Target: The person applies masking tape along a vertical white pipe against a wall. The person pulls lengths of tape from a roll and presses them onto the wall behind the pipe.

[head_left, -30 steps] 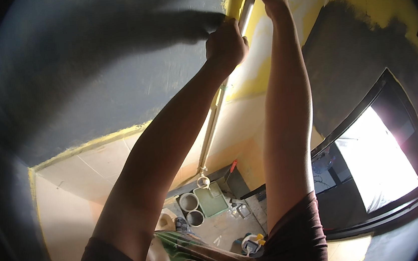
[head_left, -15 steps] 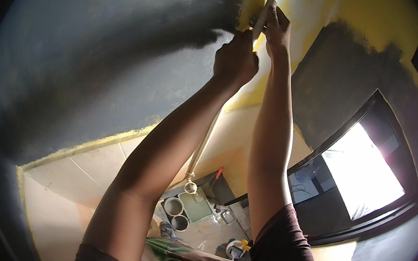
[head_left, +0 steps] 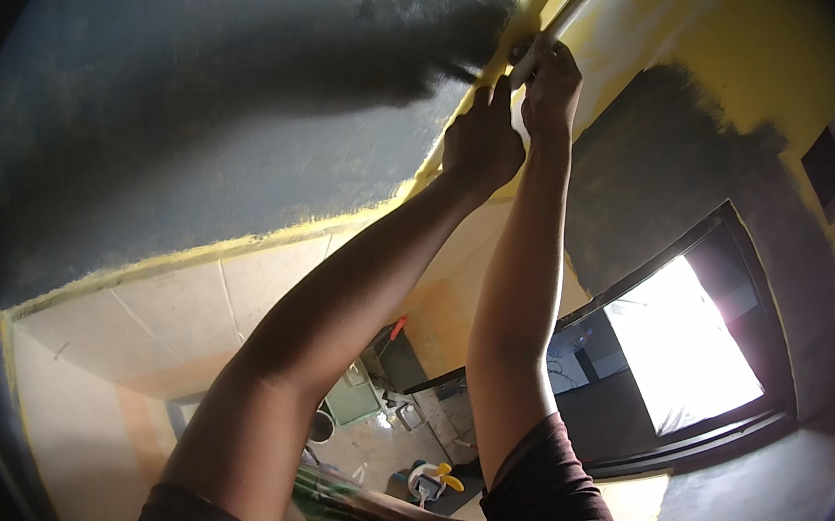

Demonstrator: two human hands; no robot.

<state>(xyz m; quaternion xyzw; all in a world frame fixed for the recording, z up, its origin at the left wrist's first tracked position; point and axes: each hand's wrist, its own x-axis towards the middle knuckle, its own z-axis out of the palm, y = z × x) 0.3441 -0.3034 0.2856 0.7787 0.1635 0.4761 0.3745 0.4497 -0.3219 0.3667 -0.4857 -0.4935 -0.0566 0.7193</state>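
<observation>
High in front of me, both arms are raised to a light-coloured pole [head_left: 578, 8] that slants toward the upper right edge. My right hand [head_left: 552, 87] is closed round it, knuckles upward. Just below and left of that, my left hand [head_left: 484, 141] is closed at the pole's lower visible part, its thumb side up; its inner fingers are hidden. The pole's far end lies out of view, and my left forearm covers what is below. A dark grey wall [head_left: 258, 165] and a yellow painted strip [head_left: 508, 56] stand beside the hands.
To the right, a dark-framed window [head_left: 683, 350] lets in bright light. Far below on the floor are a green tray [head_left: 352, 397], a round bucket [head_left: 322, 426] and a white container with something yellow [head_left: 429, 480]. Pale panels [head_left: 181, 308] line the lower left wall.
My view has shifted, so the window sits further left and lower. The pole's upper part now slants more to the right. Both hands have kept their hold, and the right sits lower.
</observation>
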